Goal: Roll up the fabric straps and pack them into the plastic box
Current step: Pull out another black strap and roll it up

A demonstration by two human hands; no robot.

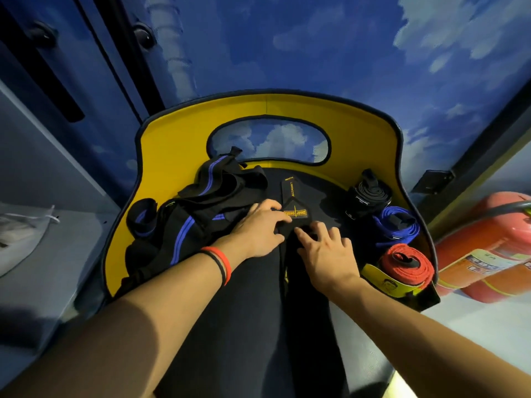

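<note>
A black strap with a yellow label [293,211] lies flat on the dark pad of a yellow seat [172,145]. My left hand [258,228] grips its near end just left of the label, fingers curled on the fabric. My right hand [324,248] rests on the strap right beside it, fingers bent onto the cloth. A heap of loose black straps with blue stripes [207,202] lies to the left. Rolled straps sit at the right rim: black [367,196], blue [398,225] and red [408,265]. No plastic box is in view.
A small rolled black and blue strap [142,216] sits at the seat's left edge. A red fire extinguisher [488,259] lies on the floor to the right. A grey shelf [34,254] with a plastic bag stands to the left.
</note>
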